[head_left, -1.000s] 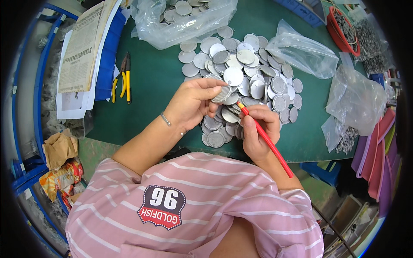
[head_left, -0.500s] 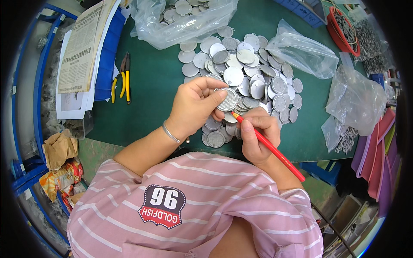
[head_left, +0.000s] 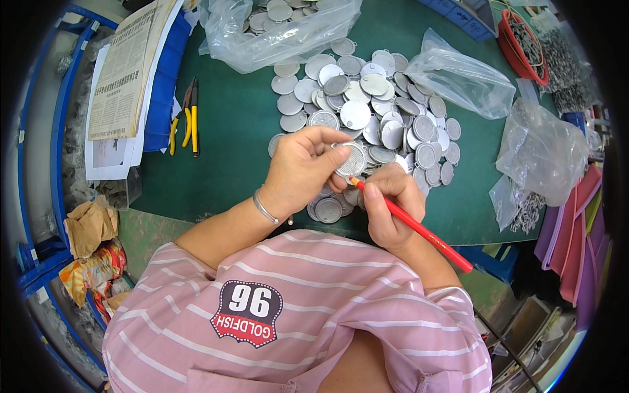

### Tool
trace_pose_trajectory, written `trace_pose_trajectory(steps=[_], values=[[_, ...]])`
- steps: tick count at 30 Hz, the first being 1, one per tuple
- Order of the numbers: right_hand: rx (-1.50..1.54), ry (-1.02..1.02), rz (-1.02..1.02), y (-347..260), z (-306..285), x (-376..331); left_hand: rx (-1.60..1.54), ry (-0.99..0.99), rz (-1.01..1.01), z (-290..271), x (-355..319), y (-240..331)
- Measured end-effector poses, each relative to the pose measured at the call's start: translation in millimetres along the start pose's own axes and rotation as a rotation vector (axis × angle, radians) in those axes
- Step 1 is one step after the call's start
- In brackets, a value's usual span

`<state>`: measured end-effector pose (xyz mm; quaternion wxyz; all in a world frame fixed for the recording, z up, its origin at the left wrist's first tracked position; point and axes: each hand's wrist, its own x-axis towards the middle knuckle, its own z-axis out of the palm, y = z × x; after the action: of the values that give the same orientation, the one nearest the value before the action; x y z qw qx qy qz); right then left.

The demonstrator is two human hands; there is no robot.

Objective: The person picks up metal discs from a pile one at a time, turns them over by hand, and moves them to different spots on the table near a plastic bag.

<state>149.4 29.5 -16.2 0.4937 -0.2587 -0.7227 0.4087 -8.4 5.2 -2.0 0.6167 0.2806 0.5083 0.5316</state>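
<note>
Between the thumb and fingers of my left hand [head_left: 298, 164] is a round silver metal disc [head_left: 352, 160] with a textured face and a raised rim. My right hand [head_left: 394, 206] grips a red pencil [head_left: 429, 240] like a writing tool. The pencil's tip meets the lower edge of the disc, or lies very close to it. Beyond my hands spreads a pile of similar silver discs [head_left: 357, 115], some showing smooth faces and some textured ones. A few more discs [head_left: 328, 210] lie below my left hand, partly hidden by it.
Yellow-handled pliers [head_left: 194, 124] lie on the green tabletop [head_left: 229, 131], beside a blue bin [head_left: 162, 98] with newspaper [head_left: 123, 78] on it. A clear bag [head_left: 275, 52] of discs stands at the back. Another plastic bag [head_left: 462, 78] and a red basket [head_left: 521, 46] are on the right.
My left hand and the disc have shifted slightly right and nearer to me. The red pencil's back end has swung a little right and down.
</note>
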Motion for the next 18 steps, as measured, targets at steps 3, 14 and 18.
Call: trace_pose_trajectory(steps=[3,14,18], values=[[-0.003,-0.067,-0.036,0.8,-0.1,-1.4,-0.098,0.072,-0.038,-4.0,4.3,8.2],[0.012,-0.057,-0.077,0.2,-0.6,3.8,-0.189,-0.007,-0.129,-5.2,1.8,1.0],[0.03,-0.067,-0.072,0.5,0.8,1.8,-0.253,0.009,-0.174,-7.7,4.6,6.4]])
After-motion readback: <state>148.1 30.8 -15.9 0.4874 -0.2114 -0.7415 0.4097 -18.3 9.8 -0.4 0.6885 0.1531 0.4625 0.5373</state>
